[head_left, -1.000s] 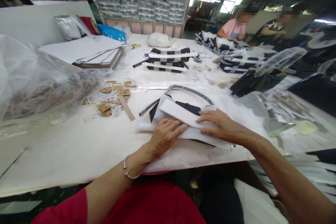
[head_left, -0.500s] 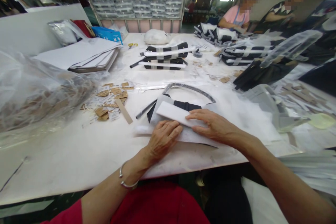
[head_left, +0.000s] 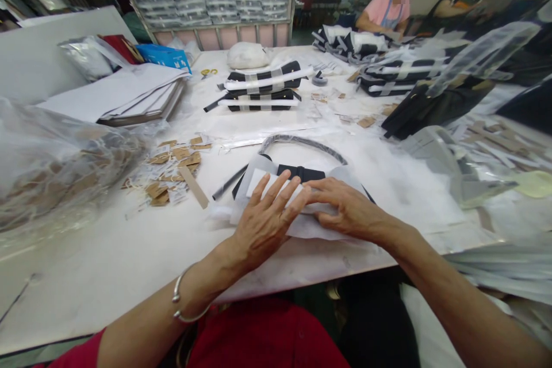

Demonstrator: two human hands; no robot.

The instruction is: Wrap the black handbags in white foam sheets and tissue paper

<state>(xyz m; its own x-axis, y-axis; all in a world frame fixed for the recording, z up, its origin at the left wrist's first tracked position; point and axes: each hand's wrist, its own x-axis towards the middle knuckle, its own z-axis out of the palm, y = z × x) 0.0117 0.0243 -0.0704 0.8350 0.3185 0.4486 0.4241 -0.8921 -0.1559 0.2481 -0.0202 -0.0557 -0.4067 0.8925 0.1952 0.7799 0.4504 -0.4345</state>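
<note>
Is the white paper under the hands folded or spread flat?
Folded: the white paper laps over the black bag, under left hand and right hand.

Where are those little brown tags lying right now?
In the head view, the brown tags lie scattered left of the paper-wrapped bag, just right of the clear plastic sack.

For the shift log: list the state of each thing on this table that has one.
left hand: open, flat on white paper.
right hand: open, pressing white paper.
white paper: folded over black bag.
black bag: lying flat, partly wrapped.
wrapped bags: stacked two high.
</note>
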